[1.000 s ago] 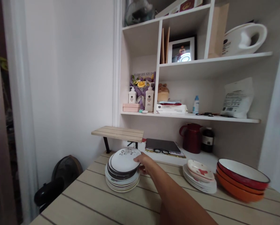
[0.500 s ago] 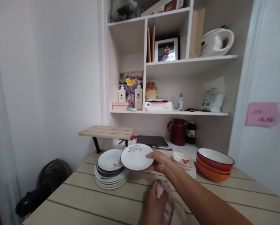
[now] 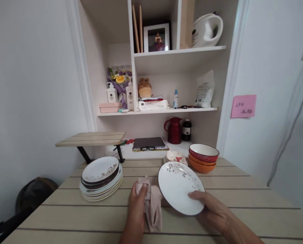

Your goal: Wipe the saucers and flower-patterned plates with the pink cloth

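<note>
My right hand [image 3: 212,210] grips a white plate [image 3: 179,189] by its lower right edge, thumb on top and fingers beneath. The plate has a dark rim and a grey-brown flower print, and it is tilted toward me above the table. Just left of it, my left hand [image 3: 138,203] is closed around a crumpled pink cloth [image 3: 152,206], whose end hangs down. The cloth is close to the plate's left edge; whether they touch I cannot tell. Further left stands a stack of plates [image 3: 100,179], a flower-printed one on top.
Behind the held plate are small patterned dishes [image 3: 175,156] and stacked red and orange bowls [image 3: 203,159]. A wooden riser [image 3: 90,139] stands at the back left. A laptop [image 3: 148,143] with glasses, a red jug [image 3: 174,130] and a dark bottle [image 3: 186,129] are under the shelves.
My right hand has brought the plate from beside the stack toward me and to the right. My left hand has raised the cloth next to it. The view has turned right.
</note>
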`<action>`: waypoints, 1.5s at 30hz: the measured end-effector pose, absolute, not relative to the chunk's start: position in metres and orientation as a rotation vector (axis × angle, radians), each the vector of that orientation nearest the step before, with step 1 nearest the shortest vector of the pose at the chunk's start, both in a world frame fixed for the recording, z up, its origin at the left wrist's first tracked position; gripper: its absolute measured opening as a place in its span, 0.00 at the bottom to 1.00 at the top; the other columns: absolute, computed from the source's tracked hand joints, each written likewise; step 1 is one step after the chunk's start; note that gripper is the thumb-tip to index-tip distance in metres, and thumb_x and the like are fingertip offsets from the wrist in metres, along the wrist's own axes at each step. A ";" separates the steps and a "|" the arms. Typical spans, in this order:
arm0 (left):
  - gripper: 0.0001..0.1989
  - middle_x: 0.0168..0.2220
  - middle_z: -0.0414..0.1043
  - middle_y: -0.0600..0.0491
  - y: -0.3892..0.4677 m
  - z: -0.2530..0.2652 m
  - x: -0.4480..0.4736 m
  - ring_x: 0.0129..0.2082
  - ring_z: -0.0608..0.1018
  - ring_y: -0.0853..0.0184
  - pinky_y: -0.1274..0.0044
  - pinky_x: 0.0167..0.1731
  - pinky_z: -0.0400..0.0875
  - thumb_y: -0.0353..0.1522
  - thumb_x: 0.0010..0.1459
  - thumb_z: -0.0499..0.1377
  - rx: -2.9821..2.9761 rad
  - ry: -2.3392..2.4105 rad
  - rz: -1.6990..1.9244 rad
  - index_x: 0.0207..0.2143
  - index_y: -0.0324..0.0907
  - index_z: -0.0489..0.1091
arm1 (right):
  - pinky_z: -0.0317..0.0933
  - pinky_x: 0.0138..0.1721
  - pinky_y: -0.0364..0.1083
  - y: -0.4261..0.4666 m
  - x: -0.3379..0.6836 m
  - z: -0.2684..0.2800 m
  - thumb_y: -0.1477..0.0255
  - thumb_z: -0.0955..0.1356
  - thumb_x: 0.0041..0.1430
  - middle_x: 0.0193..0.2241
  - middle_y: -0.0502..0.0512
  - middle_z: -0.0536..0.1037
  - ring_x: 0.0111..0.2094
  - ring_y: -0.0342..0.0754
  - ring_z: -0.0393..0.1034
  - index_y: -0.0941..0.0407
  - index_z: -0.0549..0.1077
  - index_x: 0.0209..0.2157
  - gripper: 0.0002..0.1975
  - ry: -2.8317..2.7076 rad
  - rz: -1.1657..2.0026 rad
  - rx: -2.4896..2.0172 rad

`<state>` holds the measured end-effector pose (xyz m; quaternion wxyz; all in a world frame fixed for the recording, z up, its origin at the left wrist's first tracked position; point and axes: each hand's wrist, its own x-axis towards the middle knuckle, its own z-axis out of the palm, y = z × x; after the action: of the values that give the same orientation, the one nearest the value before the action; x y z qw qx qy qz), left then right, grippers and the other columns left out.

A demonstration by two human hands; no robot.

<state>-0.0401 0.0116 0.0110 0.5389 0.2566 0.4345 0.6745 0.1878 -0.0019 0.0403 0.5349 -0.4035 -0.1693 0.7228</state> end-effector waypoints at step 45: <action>0.30 0.66 0.52 0.57 -0.033 0.025 0.022 0.65 0.57 0.60 0.59 0.61 0.62 0.24 0.58 0.52 2.856 1.305 0.800 0.63 0.47 0.57 | 0.60 0.56 0.53 -0.023 0.160 0.022 0.58 0.68 0.59 0.47 0.65 0.79 0.49 0.56 0.74 0.63 0.69 0.55 0.29 -0.382 1.910 -0.679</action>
<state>0.0220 -0.0326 0.0250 -0.0492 0.8803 0.4023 0.2465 0.1602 -0.0229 0.0223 0.5136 -0.2825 -0.1587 0.7945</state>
